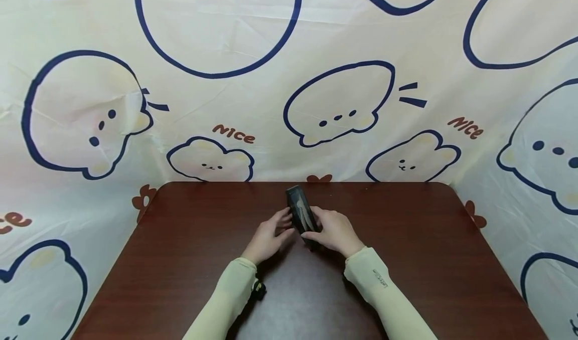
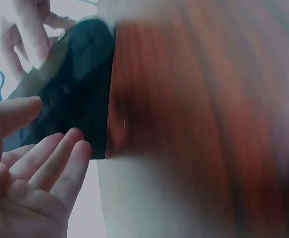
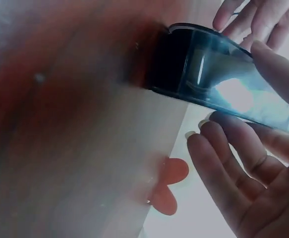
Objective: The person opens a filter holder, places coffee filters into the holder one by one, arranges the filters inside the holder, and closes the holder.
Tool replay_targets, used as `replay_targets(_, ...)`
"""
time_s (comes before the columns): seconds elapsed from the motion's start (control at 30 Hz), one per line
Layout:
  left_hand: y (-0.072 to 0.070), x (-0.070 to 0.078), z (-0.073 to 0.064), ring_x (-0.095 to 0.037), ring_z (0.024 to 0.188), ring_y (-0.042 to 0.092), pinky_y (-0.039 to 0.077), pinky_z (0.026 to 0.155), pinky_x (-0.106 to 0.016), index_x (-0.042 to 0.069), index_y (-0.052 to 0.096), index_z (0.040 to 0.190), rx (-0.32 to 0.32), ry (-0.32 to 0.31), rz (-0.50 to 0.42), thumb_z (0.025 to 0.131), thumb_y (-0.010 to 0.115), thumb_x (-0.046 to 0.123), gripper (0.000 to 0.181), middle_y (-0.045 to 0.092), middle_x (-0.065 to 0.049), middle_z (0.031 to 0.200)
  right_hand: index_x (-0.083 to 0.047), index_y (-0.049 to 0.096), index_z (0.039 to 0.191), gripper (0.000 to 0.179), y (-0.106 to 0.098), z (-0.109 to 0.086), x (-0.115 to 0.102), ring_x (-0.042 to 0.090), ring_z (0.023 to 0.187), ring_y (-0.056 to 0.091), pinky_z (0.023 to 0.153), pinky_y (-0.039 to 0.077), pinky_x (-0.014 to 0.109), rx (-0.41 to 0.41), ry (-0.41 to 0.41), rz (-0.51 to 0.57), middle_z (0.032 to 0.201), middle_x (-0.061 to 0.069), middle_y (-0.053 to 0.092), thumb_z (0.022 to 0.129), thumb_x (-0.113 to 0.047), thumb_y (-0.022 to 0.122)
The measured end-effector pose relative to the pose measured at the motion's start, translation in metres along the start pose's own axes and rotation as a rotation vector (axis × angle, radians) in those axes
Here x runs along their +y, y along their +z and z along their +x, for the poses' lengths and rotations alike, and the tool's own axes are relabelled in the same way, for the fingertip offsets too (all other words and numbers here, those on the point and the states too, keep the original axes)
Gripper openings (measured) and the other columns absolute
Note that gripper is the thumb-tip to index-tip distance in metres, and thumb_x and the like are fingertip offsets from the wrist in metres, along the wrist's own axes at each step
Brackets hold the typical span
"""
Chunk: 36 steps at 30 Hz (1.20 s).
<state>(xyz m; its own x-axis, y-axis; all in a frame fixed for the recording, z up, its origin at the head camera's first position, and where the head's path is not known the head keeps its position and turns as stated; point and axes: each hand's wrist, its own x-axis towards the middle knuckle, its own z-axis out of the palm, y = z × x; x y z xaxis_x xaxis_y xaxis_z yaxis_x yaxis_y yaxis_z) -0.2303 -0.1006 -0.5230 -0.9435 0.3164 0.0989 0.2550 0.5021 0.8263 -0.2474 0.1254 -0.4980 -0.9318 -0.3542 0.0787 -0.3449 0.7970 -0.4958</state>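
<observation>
A slim black box [image 1: 299, 209] with a glossy clear front stands tilted near the middle of the table, a pale shape showing behind the front. My right hand [image 1: 336, 232] grips it from the right, thumb across the front and fingers along the other side. On the left, my left hand [image 1: 267, 238] is close against the box with thumb and fingers spread. In the left wrist view its fingers [image 2: 67, 168] lie extended by the dark side of the box [image 2: 87, 94]. A bright reflection shows on the front in the right wrist view.
The dark brown wooden table [image 1: 189, 229] has rounded far corners. A pale cloth [image 1: 253, 99] with blue cartoon outlines hangs behind and at both sides. A small black item [image 1: 259, 289] sits at the left cuff.
</observation>
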Motion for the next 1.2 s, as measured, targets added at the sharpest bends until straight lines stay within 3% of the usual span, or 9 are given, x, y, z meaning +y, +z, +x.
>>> replay_targets(0.17, 0.011, 0.007, 0.002, -0.027, 0.13, 0.063, 0.048, 0.11, -0.05, 0.01, 0.032, 0.163, -0.092, 0.042, -0.001, 0.104, 0.065, 0.017, 0.068, 0.058, -0.014, 0.149, -0.015, 0.059, 0.143, 0.069, 0.0, -0.006, 0.007, 0.007, 0.056, 0.056, 0.058, 0.049, 0.027, -0.008, 0.039, 0.088, 0.07, -0.01, 0.062, 0.085, -0.039, 0.087)
replay_targets(0.37, 0.019, 0.011, 0.002, -0.025, 0.129, 0.064, 0.049, 0.109, -0.047, 0.012, 0.028, 0.164, -0.149, 0.071, 0.007, 0.106, 0.062, 0.017, 0.067, 0.053, -0.016, 0.154, -0.008, 0.057, 0.143, 0.066, -0.001, -0.012, 0.012, 0.007, 0.056, 0.058, 0.056, 0.05, 0.026, -0.043, 0.064, 0.133, 0.07, -0.009, 0.065, 0.088, -0.033, 0.085)
replay_targets(0.7, 0.023, 0.014, 0.006, -0.026, 0.137, 0.057, 0.046, 0.112, -0.048, 0.017, 0.025, 0.165, -0.187, 0.056, 0.018, 0.108, 0.056, 0.019, 0.065, 0.052, -0.013, 0.155, -0.008, 0.066, 0.126, 0.045, -0.005, -0.017, 0.012, 0.006, 0.057, 0.061, 0.054, 0.051, 0.026, -0.05, 0.059, 0.187, 0.069, -0.008, 0.068, 0.09, -0.028, 0.083)
replay_targets(1.03, 0.02, 0.011, 0.005, -0.03, 0.145, 0.047, 0.041, 0.116, -0.054, 0.026, 0.026, 0.165, -0.204, -0.004, 0.02, 0.11, 0.051, 0.041, 0.062, 0.047, -0.01, 0.159, -0.007, 0.066, 0.128, 0.046, -0.002, -0.016, 0.008, 0.005, 0.059, 0.061, 0.056, 0.052, 0.026, -0.014, 0.068, 0.181, 0.07, -0.007, 0.067, 0.09, -0.028, 0.083)
replay_targets(1.2, 0.019, 0.011, 0.003, -0.027, 0.145, 0.048, 0.04, 0.117, -0.052, 0.023, 0.025, 0.165, -0.228, 0.017, 0.024, 0.109, 0.052, 0.042, 0.065, 0.047, -0.009, 0.159, -0.007, 0.066, 0.125, 0.043, 0.001, -0.018, 0.008, 0.005, 0.058, 0.061, 0.055, 0.052, 0.025, -0.021, 0.07, 0.178, 0.069, -0.007, 0.067, 0.09, -0.027, 0.083)
